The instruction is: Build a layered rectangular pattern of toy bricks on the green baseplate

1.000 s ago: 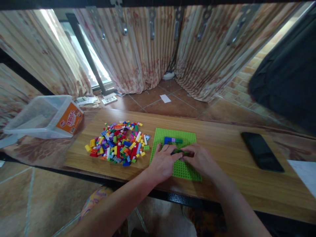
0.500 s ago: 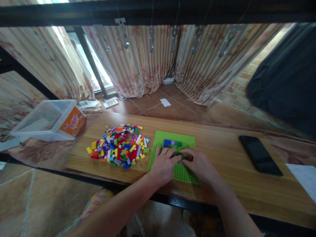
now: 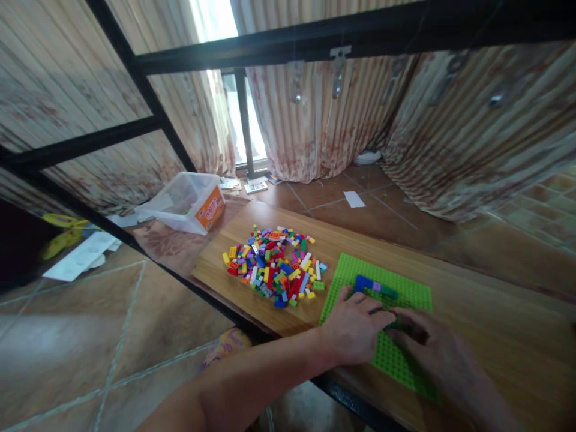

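A green studded baseplate (image 3: 342, 270) lies on the wooden table in front of me. Joined on it is a row of blue, purple and dark green toy bricks (image 3: 376, 287). My left hand (image 3: 353, 327) rests over the plate, fingers bent, its thumb and index finger closed on dark bricks just below that row. From the right, my right hand (image 3: 432, 345) meets it, with thumb and fingers pinched around a dark green toy brick (image 3: 396, 323). The fingers hide most of what they hold. Left of the plate spreads a loose pile of coloured toy bricks (image 3: 274, 270).
A clear plastic box (image 3: 182, 207) with an orange label stands beyond the table's left end. Papers (image 3: 256, 186) and a white sheet (image 3: 354, 199) lie on the floor behind. A black metal bar (image 3: 279, 45) crosses above the table. Curtains hang at the back.
My view has swung left, so the table and hands appear further right and the phone has left the picture. Both hands stay close together at the same bricks on the baseplate.
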`<state>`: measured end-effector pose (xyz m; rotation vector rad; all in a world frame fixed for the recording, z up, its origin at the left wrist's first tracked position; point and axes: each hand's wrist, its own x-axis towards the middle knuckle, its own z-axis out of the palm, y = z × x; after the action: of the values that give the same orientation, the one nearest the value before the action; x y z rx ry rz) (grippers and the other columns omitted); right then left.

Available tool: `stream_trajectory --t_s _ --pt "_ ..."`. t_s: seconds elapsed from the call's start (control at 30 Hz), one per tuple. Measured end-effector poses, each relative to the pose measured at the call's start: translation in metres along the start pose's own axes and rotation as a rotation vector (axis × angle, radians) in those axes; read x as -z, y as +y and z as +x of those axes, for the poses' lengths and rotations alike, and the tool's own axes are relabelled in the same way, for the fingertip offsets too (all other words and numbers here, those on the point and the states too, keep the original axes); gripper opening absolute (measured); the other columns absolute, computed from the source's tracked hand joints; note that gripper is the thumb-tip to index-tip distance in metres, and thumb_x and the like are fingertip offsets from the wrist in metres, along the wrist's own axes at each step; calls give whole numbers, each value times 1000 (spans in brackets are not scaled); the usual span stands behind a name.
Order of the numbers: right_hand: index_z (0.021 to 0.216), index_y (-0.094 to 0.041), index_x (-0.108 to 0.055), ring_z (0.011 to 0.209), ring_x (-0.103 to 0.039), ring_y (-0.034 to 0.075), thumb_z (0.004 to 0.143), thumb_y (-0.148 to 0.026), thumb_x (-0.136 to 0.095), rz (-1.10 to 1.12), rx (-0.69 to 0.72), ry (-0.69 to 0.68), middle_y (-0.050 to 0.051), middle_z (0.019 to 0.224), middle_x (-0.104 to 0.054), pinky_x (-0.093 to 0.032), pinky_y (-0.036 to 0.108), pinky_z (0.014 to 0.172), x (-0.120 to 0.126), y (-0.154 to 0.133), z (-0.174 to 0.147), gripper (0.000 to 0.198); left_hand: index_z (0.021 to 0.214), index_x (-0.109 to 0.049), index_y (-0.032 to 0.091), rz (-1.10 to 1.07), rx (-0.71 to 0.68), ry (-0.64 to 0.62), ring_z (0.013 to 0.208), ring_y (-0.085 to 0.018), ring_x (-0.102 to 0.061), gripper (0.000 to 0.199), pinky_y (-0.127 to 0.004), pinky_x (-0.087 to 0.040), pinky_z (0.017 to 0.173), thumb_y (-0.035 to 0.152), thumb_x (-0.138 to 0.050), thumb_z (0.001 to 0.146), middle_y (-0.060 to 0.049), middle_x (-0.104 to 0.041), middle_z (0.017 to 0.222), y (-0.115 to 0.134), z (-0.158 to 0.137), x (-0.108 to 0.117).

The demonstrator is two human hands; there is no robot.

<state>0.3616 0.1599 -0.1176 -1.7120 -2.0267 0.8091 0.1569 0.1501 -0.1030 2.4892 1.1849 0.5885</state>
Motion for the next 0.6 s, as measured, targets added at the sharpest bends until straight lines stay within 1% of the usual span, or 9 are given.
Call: stream_trajectory --t_s 0.13,0.23,0.3,0.43,0.6 --pt "105 -26 -68 90 -68 26 78 -51 -58 -8 25 3 8 109 -70 -55 40 79 0 6 1 38 121 -60 21 -17 -1 33 100 -22 -56 37 -44 -36 96 22 -51 86 -4 -68 111 -2 0 1" --pt "104 -26 -69 86 -69 26 76 -52 -58 -16 16 15 7 104 -71 -55 40 78 1 11 2 39 121 -61 20 -38 0 62 100 -21 -58 36 -41 -37 94 20 -49 87 -5 -69 112 -4 2 4" --pt "105 -26 -68 86 -69 26 77 -53 -57 -23 8 2 7 102 -72 -55 40 79 0 14 3 41 120 -61 20 -50 -1 72 100 -21 -59 35 -40 -37 94 20 -48 87 -5 -69 112 -5 4 7" --pt "109 -26 -66 92 -69 26 78 -53 -56 -30 -1 -18 7 107 -71 -55 40 80 -1 17 3 42 118 -63 18 -63 -13 84 99 -21 -61 34 -38 -39 92 18 -47 87 -6 -70 111 -8 6 10" --pt "103 -25 -68 82 -71 27 73 -55 -60 -28 -39 31 8 99 -73 -57 39 71 -4 22 4 43 117 -63 17 -71 -12 179 99 -19 -62 33 -37 -42 92 17 -48 88 -4 -69 117 -16 7 18"
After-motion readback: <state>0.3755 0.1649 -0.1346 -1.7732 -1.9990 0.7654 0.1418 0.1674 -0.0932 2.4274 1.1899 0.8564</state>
